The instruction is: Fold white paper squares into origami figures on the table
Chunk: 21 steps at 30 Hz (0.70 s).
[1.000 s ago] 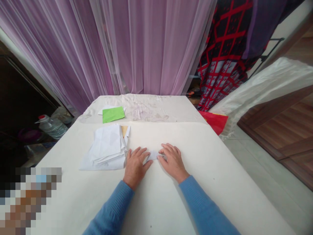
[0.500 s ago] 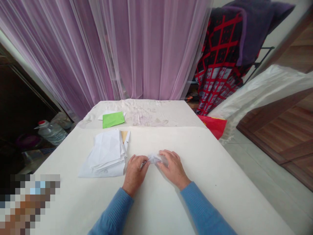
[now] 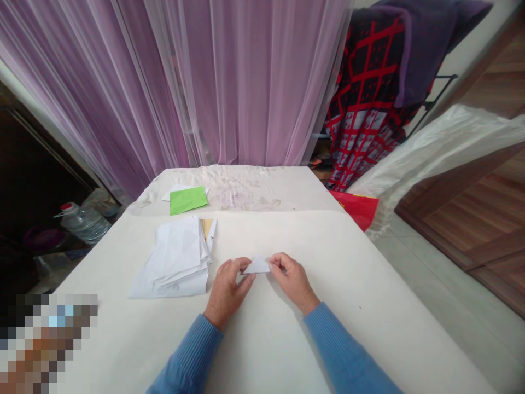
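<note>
A small folded white paper (image 3: pixel 258 265), now a flat triangle with its point facing away from me, sits between my two hands at the middle of the table. My left hand (image 3: pixel 228 285) grips its left corner, index finger behind and thumb at the front edge. At the right corner, my right hand (image 3: pixel 292 279) pinches the paper between thumb and fingertips. Left of my left hand lies a stack of white paper sheets (image 3: pixel 178 249), some with creases, on top of a larger white sheet. A tan piece (image 3: pixel 207 227) sticks out at the stack's right side.
The white-covered table (image 3: pixel 311 235) spreads around my hands. Farther back on the left, a green paper (image 3: pixel 188 200) lies over a white one. A red packet (image 3: pixel 359 210) hangs by the right edge. Beyond the left edge stands a plastic bottle (image 3: pixel 84 224).
The paper has gone from a raised, partly folded shape to a flat triangle. My right fingers have drawn together at its right corner, and my left thumb has shifted to its front edge.
</note>
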### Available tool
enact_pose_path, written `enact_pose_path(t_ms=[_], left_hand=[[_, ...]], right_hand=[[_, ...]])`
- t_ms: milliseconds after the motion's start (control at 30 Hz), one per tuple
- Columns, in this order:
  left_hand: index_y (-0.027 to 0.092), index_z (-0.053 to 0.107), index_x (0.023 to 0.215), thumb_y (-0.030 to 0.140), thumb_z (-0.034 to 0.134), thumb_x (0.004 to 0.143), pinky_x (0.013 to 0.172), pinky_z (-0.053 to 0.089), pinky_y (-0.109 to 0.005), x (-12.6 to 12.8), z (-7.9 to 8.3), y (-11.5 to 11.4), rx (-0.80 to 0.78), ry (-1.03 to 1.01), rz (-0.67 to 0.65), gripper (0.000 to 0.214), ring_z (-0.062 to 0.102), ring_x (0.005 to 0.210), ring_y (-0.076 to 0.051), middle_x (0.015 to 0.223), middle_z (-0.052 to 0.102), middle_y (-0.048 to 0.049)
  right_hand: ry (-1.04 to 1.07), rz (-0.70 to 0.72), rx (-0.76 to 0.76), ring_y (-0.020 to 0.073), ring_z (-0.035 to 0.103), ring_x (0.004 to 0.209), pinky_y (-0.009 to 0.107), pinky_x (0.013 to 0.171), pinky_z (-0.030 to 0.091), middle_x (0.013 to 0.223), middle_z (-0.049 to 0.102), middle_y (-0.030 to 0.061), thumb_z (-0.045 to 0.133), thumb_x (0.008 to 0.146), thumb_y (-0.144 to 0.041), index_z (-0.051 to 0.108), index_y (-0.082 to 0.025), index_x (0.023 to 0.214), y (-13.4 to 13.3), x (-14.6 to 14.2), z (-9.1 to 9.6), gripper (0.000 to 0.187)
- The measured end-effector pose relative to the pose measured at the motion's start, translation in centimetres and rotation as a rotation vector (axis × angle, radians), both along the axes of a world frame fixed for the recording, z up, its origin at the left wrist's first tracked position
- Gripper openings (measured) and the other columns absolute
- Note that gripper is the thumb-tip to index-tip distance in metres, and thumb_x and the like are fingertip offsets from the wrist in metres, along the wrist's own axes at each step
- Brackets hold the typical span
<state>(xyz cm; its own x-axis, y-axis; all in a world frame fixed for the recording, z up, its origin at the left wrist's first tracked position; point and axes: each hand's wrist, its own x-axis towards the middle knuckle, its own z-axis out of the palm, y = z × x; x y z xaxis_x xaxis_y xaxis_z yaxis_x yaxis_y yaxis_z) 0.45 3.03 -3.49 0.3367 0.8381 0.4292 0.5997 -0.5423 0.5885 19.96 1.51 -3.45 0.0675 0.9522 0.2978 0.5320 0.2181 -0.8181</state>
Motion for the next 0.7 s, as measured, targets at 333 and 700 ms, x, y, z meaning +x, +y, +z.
enact_pose_path(t_ms=[333, 700], left_hand=[[0.023, 0.067, 0.091, 0.029, 0.054, 0.091, 0.081, 0.051, -0.034, -0.2, -0.3, 0.3, 0.078, 0.007, 0.057, 0.015, 0.067, 0.076, -0.017, 0.080, 0.073, -0.0010], [0.023, 0.065, 0.089, 0.030, 0.054, 0.088, 0.070, 0.050, -0.027, -0.1, 0.7, 0.2, 0.013, -0.090, 0.045, 0.014, 0.065, 0.074, -0.015, 0.079, 0.069, -0.0014]], right_hand=[[0.065, 0.093, 0.059, 0.0151, 0.062, 0.071, 0.026, 0.072, 0.048, 0.077, 0.070, 0.0018, 0.059, 0.081, -0.029, 0.070, -0.021, 0.086, -0.2, 0.1, 0.7, 0.015], [0.095, 0.101, 0.038, 0.0151, 0.062, 0.068, 0.025, 0.067, 0.049, 0.072, 0.071, 0.0022, 0.057, 0.083, -0.032, 0.073, -0.020, 0.080, -0.3, 0.0, 0.9, 0.020]])
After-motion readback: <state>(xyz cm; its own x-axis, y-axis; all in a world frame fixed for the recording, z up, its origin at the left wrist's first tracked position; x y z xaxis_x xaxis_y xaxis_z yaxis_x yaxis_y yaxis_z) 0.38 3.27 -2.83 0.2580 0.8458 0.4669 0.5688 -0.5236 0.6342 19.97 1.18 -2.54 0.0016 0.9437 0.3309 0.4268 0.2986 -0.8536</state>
